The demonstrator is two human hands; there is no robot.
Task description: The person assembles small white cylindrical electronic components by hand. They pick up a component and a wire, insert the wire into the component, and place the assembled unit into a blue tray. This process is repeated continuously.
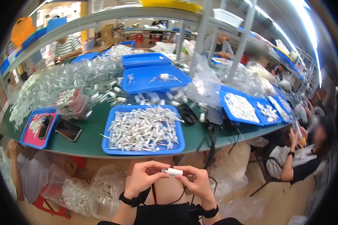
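Both hands, left hand (142,177) and right hand (199,180), pinch a small white tube (173,172) between closed fingertips above the lap, below the blue tray (106,142) of similar parts; a steady, level grip seems wise.

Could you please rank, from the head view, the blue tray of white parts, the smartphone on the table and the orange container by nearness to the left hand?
From the left hand:
1. Blue tray of white parts, just ahead.
2. Smartphone, left on the table.
3. Orange container, far upper left.
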